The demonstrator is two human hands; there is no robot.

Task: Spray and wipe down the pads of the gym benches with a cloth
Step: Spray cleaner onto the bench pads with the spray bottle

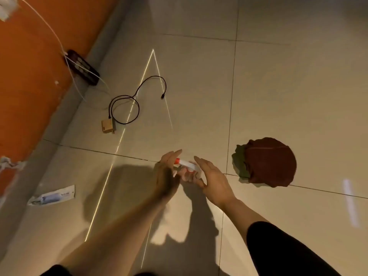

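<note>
A small white spray bottle [186, 163] with a red nozzle sits between my two hands, low over the tiled floor. My left hand [166, 172] grips it from the left, with fingers curled under its body. My right hand [214, 181] is against the bottle's right side, back towards the camera, fingers straight. A crumpled dark red cloth [271, 162] lies on the floor just right of my hands, and a green cloth [240, 163] pokes out from under its left edge. No gym bench is in view.
An orange wall [29, 66] runs along the left. At its foot lies a black power strip [82, 67] with white cables. A looped black cable [127, 105] and a tan charger [107, 126] lie on the tiles. A flat package [52, 196] lies lower left.
</note>
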